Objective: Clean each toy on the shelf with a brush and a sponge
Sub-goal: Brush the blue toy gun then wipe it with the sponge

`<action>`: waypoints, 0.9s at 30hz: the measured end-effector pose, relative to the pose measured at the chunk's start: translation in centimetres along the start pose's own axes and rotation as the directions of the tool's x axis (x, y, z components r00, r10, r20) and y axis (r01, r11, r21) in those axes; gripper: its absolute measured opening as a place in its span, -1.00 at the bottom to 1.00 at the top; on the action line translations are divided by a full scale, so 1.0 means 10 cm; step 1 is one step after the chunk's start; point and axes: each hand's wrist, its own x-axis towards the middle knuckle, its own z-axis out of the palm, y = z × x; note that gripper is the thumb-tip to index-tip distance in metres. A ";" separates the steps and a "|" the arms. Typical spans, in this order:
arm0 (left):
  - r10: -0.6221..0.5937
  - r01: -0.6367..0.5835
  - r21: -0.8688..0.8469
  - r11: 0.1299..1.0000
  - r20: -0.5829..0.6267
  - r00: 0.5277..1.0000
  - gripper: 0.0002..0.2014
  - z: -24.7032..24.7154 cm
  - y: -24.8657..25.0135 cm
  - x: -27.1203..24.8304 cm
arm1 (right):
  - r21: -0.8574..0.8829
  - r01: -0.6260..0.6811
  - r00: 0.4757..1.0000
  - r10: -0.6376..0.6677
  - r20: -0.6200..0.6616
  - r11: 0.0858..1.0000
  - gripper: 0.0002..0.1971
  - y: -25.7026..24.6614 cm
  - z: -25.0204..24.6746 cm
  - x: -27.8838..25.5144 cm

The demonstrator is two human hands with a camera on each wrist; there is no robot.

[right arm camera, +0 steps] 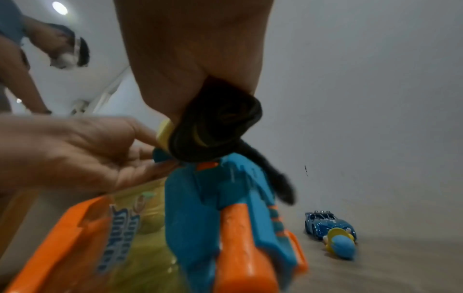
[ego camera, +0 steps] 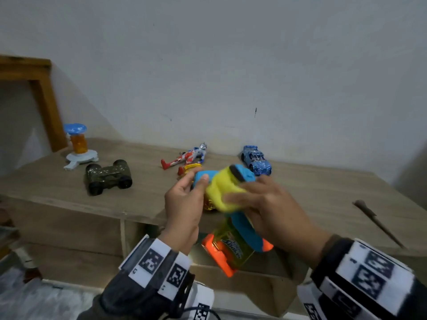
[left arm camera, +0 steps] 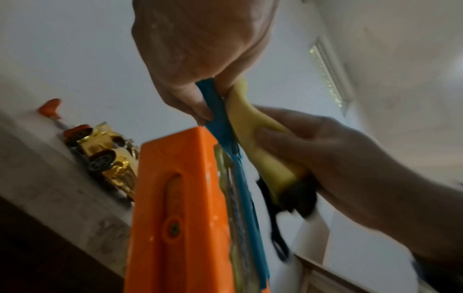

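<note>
At the centre of the head view, a toy water gun (ego camera: 233, 245) in blue, orange and clear yellow-green plastic hung in the air in front of the wooden shelf (ego camera: 57, 188), muzzle end upward and its orange base lowest. The left hand (ego camera: 184, 204) pinched the blue upper end of it between thumb and curled fingers (ego camera: 203, 181), the thumb and fingers closing on the thin blue edge in the left wrist view. The right hand (ego camera: 275, 211) gripped a yellow sponge (ego camera: 223, 195) with a dark scouring side, fingers curled round it and pressing it against the gun's blue top. The gun looked like light, hollow, rigid plastic with smooth faces that would probably turn slippery if wet, so a hold on the narrow blue neck or the grip seemed surer than on the clear tank. The sponge was soft and folded under the fingers. On the shelf behind lay green binoculars (ego camera: 108, 180) at the left, a red and blue figure (ego camera: 184, 157), a blue car (ego camera: 255, 160) to the right of centre, and a gold car (left arm camera: 107, 156), best seen in the left wrist view. A wooden-handled stick (ego camera: 376, 222), perhaps the brush, lay at the right edge.
</note>
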 end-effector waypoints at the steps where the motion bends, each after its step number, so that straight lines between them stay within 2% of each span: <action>1: -0.008 0.008 -0.025 1.000 -0.007 1.000 -0.71 -0.03 0.04 0.02 | 0.039 0.071 0.991 -0.074 0.110 0.997 -0.63 0.00 -0.03 -0.09; 2: -0.004 0.004 -0.042 0.999 -0.009 1.000 -0.72 -0.06 0.07 0.05 | 0.105 0.127 0.970 -0.146 0.192 0.986 -0.62 0.01 -0.08 -0.17; 3: 0.007 -0.007 -0.050 0.999 -0.007 1.000 -0.71 -0.08 0.11 0.07 | 0.167 0.149 0.959 -0.184 0.216 0.975 -0.62 0.02 -0.15 -0.23; 4: 0.021 -0.022 -0.053 0.998 -0.005 1.000 -0.70 -0.10 0.13 0.09 | 0.210 0.140 0.967 -0.179 0.179 0.968 -0.62 0.06 -0.23 -0.25; 6: 0.031 -0.031 -0.051 0.998 -0.005 1.000 -0.70 -0.12 0.15 0.10 | 0.229 0.071 0.997 -0.073 -0.003 0.971 -0.65 0.16 -0.37 -0.21; 8: 0.017 -0.017 -0.045 0.999 0.003 1.000 -0.69 -0.11 0.13 0.08 | 0.142 -0.027 0.974 0.057 -0.218 0.990 -0.69 0.26 -0.42 -0.11; 9: 0.006 -0.005 -0.044 0.999 0.010 1.000 -0.69 -0.09 0.13 0.06 | 0.093 -0.096 0.950 0.119 -0.290 0.991 -0.70 0.31 -0.40 -0.07; 11: -0.001 0.003 -0.051 0.999 0.025 1.000 -0.69 -0.06 0.13 0.04 | 0.025 -0.192 0.926 0.189 -0.326 0.981 -0.69 0.36 -0.27 -0.04; 13: 0.008 -0.006 -0.073 0.997 0.016 1.000 -0.69 -0.05 0.18 0.06 | -0.006 -0.148 0.954 0.141 -0.266 0.989 -0.71 0.32 -0.11 -0.12; 15: 0.013 -0.016 -0.112 0.994 -0.035 0.999 -0.68 -0.09 0.25 0.13 | 0.013 0.032 0.995 -0.030 -0.094 0.999 -0.70 0.18 0.03 -0.31; 16: 0.017 -0.025 -0.133 0.991 -0.065 0.998 -0.68 -0.12 0.29 0.16 | 0.046 0.145 0.988 -0.147 0.043 0.988 -0.67 0.07 0.09 -0.42; 17: 0.022 -0.036 -0.152 0.988 -0.093 0.995 -0.67 -0.16 0.31 0.20 | 0.096 0.245 0.950 -0.258 0.175 0.965 -0.65 -0.04 0.11 -0.53; 18: 0.029 -0.047 -0.165 0.985 -0.112 0.993 -0.67 -0.19 0.34 0.22 | 0.153 0.295 0.909 -0.327 0.260 0.943 -0.64 -0.12 0.10 -0.61; 19: 0.036 -0.057 -0.175 0.983 -0.120 0.992 -0.66 -0.20 0.36 0.24 | 0.207 0.303 0.896 -0.352 0.269 0.930 -0.63 -0.17 0.06 -0.64; 20: 0.045 -0.067 -0.183 0.981 -0.123 0.991 -0.66 -0.21 0.38 0.25 | 0.237 0.291 0.917 -0.341 0.209 0.927 -0.61 -0.18 0.00 -0.62; 22: 0.059 -0.082 -0.191 0.978 -0.120 0.991 -0.66 -0.20 0.37 0.24 | 0.228 0.229 0.972 -0.235 0.000 0.946 -0.65 -0.12 -0.09 -0.49; 24: 0.056 -0.074 -0.178 0.981 -0.104 0.993 -0.67 -0.15 0.34 0.21 | 0.147 0.138 0.980 -0.114 -0.161 0.980 -0.71 -0.04 -0.11 -0.31; 26: 0.042 -0.056 -0.161 0.985 -0.087 0.995 -0.69 -0.11 0.30 0.17 | 0.032 0.069 0.979 -0.062 -0.194 0.997 -0.69 -0.05 -0.04 -0.18; 27: 0.036 -0.048 -0.159 0.986 -0.081 0.996 -0.71 -0.10 0.28 0.16 | -0.010 0.075 0.985 -0.075 -0.157 0.997 -0.71 -0.07 0.02 -0.16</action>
